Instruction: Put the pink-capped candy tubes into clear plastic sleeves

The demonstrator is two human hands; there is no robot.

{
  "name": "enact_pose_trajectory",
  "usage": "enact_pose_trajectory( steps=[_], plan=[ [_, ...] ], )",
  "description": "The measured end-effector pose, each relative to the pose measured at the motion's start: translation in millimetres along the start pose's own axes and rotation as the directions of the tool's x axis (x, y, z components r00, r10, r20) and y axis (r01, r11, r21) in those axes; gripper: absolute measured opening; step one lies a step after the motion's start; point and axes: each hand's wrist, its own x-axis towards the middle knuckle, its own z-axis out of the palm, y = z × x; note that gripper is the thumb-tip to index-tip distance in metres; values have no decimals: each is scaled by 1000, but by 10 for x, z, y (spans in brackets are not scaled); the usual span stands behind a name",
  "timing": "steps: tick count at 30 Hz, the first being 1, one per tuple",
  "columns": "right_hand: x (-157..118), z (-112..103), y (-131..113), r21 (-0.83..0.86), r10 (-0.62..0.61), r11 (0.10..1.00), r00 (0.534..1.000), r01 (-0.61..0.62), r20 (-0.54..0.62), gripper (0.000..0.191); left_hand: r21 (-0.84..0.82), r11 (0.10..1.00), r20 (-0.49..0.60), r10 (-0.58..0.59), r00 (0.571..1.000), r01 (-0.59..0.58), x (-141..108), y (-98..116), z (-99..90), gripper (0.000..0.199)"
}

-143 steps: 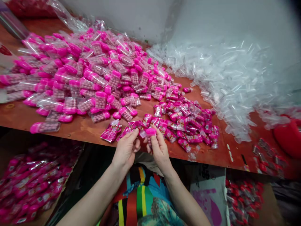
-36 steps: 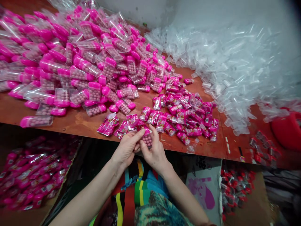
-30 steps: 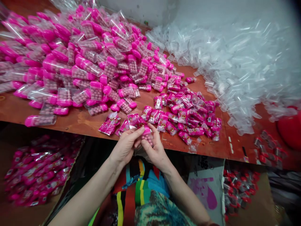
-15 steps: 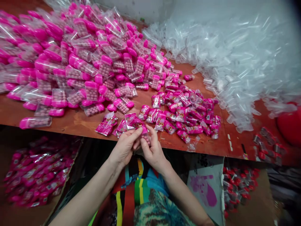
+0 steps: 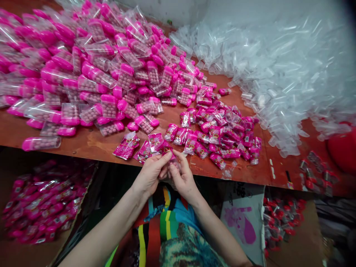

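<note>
My left hand [image 5: 151, 171] and my right hand [image 5: 182, 176] meet at the table's front edge. Between them is a small clear candy container [image 5: 172, 158], mostly covered by my fingers. A printed pink wrapper [image 5: 166, 148] shows at its far end, by my left thumb; I cannot tell how far it covers the container. Both hands are closed, thumbs on top. Just beyond my left hand lie flat pink wrappers [image 5: 145, 149]. A heap of pink wrapped packs [image 5: 214, 135] sits ahead and to the right.
Candy-filled containers with pink caps [image 5: 111, 105] are piled at the left of the table [image 5: 91, 142]. Clear empty tubes [image 5: 258, 74] cover the back right. Below the edge stand a box of pink packs [image 5: 47, 207] and a box of red-capped containers [image 5: 280, 218].
My right fingers have shifted over the container, and the pink candies that showed between my hands are now mostly covered. The piles look unchanged.
</note>
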Motion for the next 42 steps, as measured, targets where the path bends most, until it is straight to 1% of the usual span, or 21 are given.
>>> enact_pose_trajectory(
  steps=[2, 3, 5, 7, 10, 11, 13, 15, 18, 19, 21, 23, 24, 27, 29, 31, 33, 35, 36, 39, 42],
  plan=[
    [2, -20, 5, 23, 21, 1000, 1000, -21, -6, 46, 19, 997, -95, 76, 993, -75, -24, 2, 17, 31],
    [4, -33, 1, 51, 41, 998, 999, -41, 4, 47, 49, 987, -160, 161, 974, -155, -38, 16, 17, 31],
    [7, -65, -15, 72, 67, 995, 997, -69, 33, 47, 174, 926, -251, 371, 894, -335, -64, 71, -3, 44],
    [7, -101, -38, 58, 67, 996, 996, -71, 57, 47, 346, 837, -223, 513, 829, -425, -82, 151, -43, 37],
    [-4, -140, -73, 21, 61, 998, 995, -63, 79, 46, 530, 736, -118, 557, 822, -422, -80, 271, -102, 15],
    [-12, -146, -85, 8, 61, 998, 995, -62, 79, 46, 541, 731, -111, 553, 826, -417, -72, 303, -115, 14],
    [-29, -148, -109, -2, 70, 998, 994, -70, 89, 46, 470, 785, -130, 513, 848, -403, -54, 348, -121, 14],
    [-47, -143, -133, 21, 95, 995, 988, -98, 119, 47, 321, 871, -163, 437, 885, -371, -41, 366, -102, 16],
    [-62, -137, -158, 67, 100, 992, 987, -109, 128, 50, 128, 942, -190, 332, 924, -312, -49, 337, -42, 22],
    [-63, -137, -162, 74, 86, 993, 990, -94, 115, 51, 96, 961, -168, 273, 947, -260, -57, 313, -22, 25],
    [-63, -142, -163, 79, 53, 995, 993, -61, 101, 55, 81, 993, -57, 95, 994, -91, -70, 253, 8, 29],
    [-62, -148, -157, 112, 58, 991, 990, -72, 127, 59, 105, 993, 53, -65, 997, 59, -73, 184, 24, 38],
    [-61, -151, -151, 152, 73, 984, 986, -95, 148, 61, 113, 989, 80, -100, 992, 91, -71, 152, 28, 43],
    [-63, -153, -135, 314, 121, 934, 978, -170, 171, 64, 118, 989, 96, -100, 990, 89, -59, 71, 38, 49],
    [-71, -155, -130, 344, 138, 921, 978, -184, 154, 65, 114, 990, 106, -92, 990, 80, -54, 28, 50, 46],
    [-84, -163, -134, 237, 130, 960, 987, -150, 99, 63, 95, 993, 109, -82, 991, 72, -54, -9, 67, 39],
    [-96, -178, -142, 29, 72, 997, 997, -72, 14, 59, 72, 995, 81, -69, 994, 63, -57, -41, 90, 34],
    [-99, -203, -151, -140, 7, 990, 999, -13, -41, 56, 57, 997, 40, -57, 998, 55, -63, -62, 112, 32],
    [-97, -218, -155, -155, 2, 988, 999, -8, -38, 56, 54, 997, 34, -56, 998, 54, -67, -68, 119, 31],
    [-83, -262, -177, 63, 105, 992, 991, -111, 86, 60, 65, 996, 93, -67, 993, 61, -85, -69, 119, 30],
    [-72, -281, -209, 276, 173, 932, 959, -233, 225, 61, 84, 993, 162, -94, 982, 82, -113, -81, 105, 30]
  ],
)
